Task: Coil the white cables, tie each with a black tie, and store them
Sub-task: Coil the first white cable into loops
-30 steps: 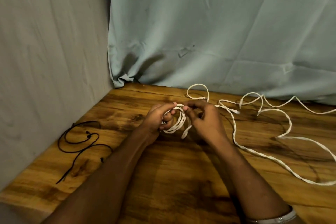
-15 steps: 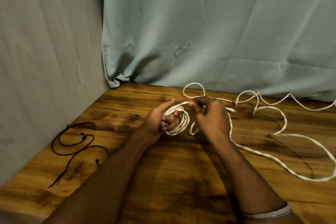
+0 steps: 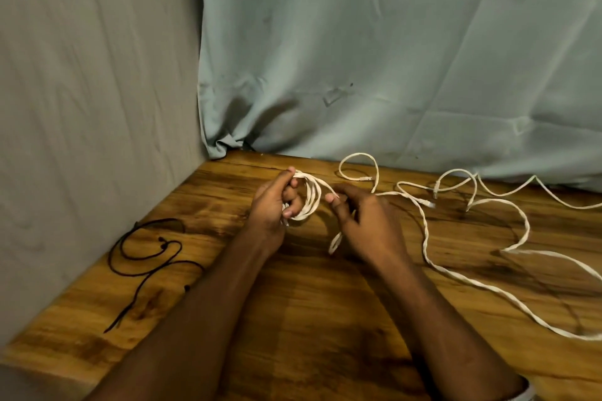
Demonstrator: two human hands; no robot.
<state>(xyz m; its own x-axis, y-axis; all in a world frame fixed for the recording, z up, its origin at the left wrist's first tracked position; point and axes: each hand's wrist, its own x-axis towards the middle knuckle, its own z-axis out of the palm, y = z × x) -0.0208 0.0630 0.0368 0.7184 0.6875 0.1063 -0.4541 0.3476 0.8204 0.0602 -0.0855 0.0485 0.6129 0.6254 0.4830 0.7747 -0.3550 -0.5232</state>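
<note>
Wooden tabletop (image 3: 293, 319) in a corner, grey-green cloth (image 3: 391, 58) hanging behind it, and we're in the thick of the coiling step. The left hand (image 3: 273, 208) has its fingers curled round a small coil (image 3: 309, 202) of white cable up at twelve o'clock from the forearms, loops stacked neatly. The right hand (image 3: 361, 225), just at three o'clock of the coil, pinches the running strand between thumb and forefinger, feeding it across. Plenty of loose cable (image 3: 456, 273) trails off toward three and four o'clock across the wood, with more white loops by the cloth; whether that's one cable or several, hard to tell from here. Black ties (image 3: 146, 251) wait well apart at nine o'clock, untouched. By my read, the next move calls for another wrap: draw in slack with the right hand, lay it onto the coil, keep the left grip firm so the loops don't spring loose.
</note>
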